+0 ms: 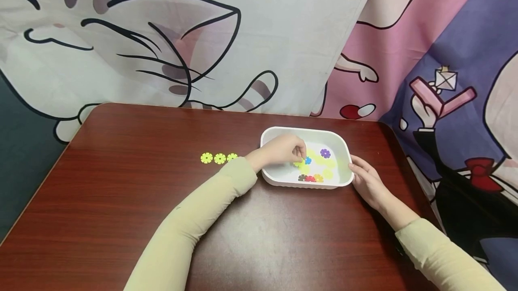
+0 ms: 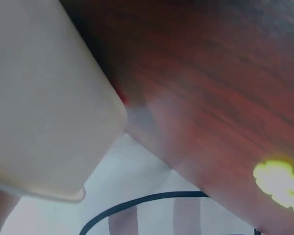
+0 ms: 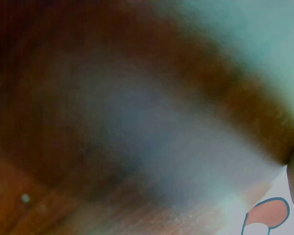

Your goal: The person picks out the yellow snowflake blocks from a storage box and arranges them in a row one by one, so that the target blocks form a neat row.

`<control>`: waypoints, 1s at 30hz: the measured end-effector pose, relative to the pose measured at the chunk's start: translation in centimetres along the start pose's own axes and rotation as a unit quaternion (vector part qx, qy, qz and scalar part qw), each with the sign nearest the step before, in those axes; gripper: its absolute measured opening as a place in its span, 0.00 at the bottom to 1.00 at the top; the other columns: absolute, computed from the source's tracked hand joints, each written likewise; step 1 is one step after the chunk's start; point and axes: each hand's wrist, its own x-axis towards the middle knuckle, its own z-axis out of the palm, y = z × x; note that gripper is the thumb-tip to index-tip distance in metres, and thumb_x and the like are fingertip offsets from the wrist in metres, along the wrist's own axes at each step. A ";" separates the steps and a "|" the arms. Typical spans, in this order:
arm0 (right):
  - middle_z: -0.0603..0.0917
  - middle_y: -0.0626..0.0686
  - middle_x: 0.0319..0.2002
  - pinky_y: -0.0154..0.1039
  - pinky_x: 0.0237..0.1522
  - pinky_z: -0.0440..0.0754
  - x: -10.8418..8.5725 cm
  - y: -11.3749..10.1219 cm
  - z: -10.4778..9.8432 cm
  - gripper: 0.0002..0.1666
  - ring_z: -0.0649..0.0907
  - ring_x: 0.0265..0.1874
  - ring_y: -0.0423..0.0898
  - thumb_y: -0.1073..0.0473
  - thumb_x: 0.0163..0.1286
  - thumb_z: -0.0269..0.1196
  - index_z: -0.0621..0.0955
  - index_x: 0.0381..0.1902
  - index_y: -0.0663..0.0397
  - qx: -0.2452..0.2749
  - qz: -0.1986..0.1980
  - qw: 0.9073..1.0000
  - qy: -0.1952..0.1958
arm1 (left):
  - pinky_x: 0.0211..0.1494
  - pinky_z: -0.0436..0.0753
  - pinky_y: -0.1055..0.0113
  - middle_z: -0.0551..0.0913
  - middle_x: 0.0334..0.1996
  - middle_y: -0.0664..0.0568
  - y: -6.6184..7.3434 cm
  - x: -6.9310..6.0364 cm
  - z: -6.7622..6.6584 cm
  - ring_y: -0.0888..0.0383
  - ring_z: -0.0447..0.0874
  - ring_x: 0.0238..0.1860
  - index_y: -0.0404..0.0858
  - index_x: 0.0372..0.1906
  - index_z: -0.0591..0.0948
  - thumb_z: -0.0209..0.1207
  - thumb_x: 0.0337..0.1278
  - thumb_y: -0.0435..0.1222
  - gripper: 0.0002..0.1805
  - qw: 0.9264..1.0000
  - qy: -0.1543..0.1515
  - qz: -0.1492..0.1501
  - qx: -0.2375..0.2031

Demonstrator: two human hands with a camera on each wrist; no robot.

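A white plastic tub (image 1: pixel 279 180) holds flower-shaped plastic discs, among them a purple disc (image 1: pixel 325 153), a blue disc (image 1: pixel 308 160) and a red disc (image 1: pixel 310 178). My left hand (image 1: pixel 283 149) reaches over its left rim, with curled fingertips pinching a yellow disc (image 1: pixel 299 163), which they partly cover. At the opposite end, my right hand (image 1: pixel 369 183) grips the rim, its thumb on the edge. Left of the tub, three yellow discs (image 1: pixel 220 158) lie in a row on the table, the rightmost partly behind my left sleeve. The left wrist view shows bright yellow discs (image 2: pixel 279 182).
The dark red-brown wooden table (image 1: pixel 133 183) meets a hanging cloth (image 1: pixel 299 57) with a cartoon cat along its back edge. A purple and pink printed cloth (image 1: pixel 457 48) hangs at the right. The right wrist view is mostly blurred.
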 end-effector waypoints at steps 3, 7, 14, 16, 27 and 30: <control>0.86 0.47 0.57 0.28 0.59 0.81 -0.1 0.0 0.0 0.21 0.85 0.56 0.38 0.70 0.84 0.44 0.80 0.62 0.53 -0.001 -0.002 1.000 -0.001 | 0.46 0.79 0.78 0.90 0.38 0.50 -0.1 -0.5 -0.4 0.62 0.83 0.38 0.37 0.39 0.89 0.67 0.67 0.30 0.03 1.000 0.021 0.003 -0.008; 0.86 0.47 0.57 0.28 0.59 0.81 -0.1 0.1 -0.1 0.22 0.85 0.56 0.37 0.70 0.84 0.44 0.80 0.62 0.53 -0.003 0.000 1.000 -0.002 | 0.47 0.80 0.76 0.90 0.37 0.51 -0.2 -1.5 -1.0 0.61 0.83 0.38 0.38 0.40 0.89 0.67 0.67 0.31 0.02 0.998 0.046 -0.006 -0.036; 0.86 0.46 0.56 0.28 0.59 0.81 -0.1 0.1 0.0 0.22 0.85 0.55 0.36 0.70 0.84 0.44 0.81 0.61 0.51 -0.004 0.003 1.000 0.005 | 0.46 0.83 0.75 0.91 0.37 0.51 -1.0 -3.6 -2.5 0.60 0.85 0.38 0.39 0.39 0.90 0.71 0.64 0.32 0.02 0.992 0.101 -0.035 -0.066; 0.86 0.45 0.57 0.28 0.59 0.81 -0.1 0.1 0.0 0.21 0.85 0.55 0.36 0.70 0.84 0.44 0.81 0.61 0.51 -0.005 0.003 1.000 0.004 | 0.46 0.83 0.74 0.92 0.37 0.50 -1.3 -4.3 -3.0 0.58 0.86 0.39 0.38 0.39 0.91 0.71 0.63 0.32 0.02 0.989 0.116 -0.047 -0.081; 0.87 0.46 0.56 0.27 0.59 0.81 0.0 0.0 0.0 0.22 0.85 0.55 0.36 0.71 0.84 0.44 0.81 0.61 0.51 -0.002 0.002 1.000 0.005 | 0.46 0.85 0.69 0.91 0.37 0.46 -3.5 -8.9 -5.6 0.55 0.86 0.38 0.36 0.40 0.91 0.71 0.62 0.31 0.04 0.970 0.187 -0.096 -0.125; 0.87 0.46 0.56 0.27 0.59 0.82 0.0 0.0 0.0 0.22 0.85 0.55 0.36 0.71 0.84 0.44 0.81 0.60 0.51 -0.002 0.002 1.000 0.004 | 0.45 0.84 0.69 0.91 0.36 0.46 -4.3 -10.3 -6.1 0.55 0.86 0.37 0.36 0.40 0.91 0.71 0.62 0.31 0.03 0.966 0.201 -0.108 -0.120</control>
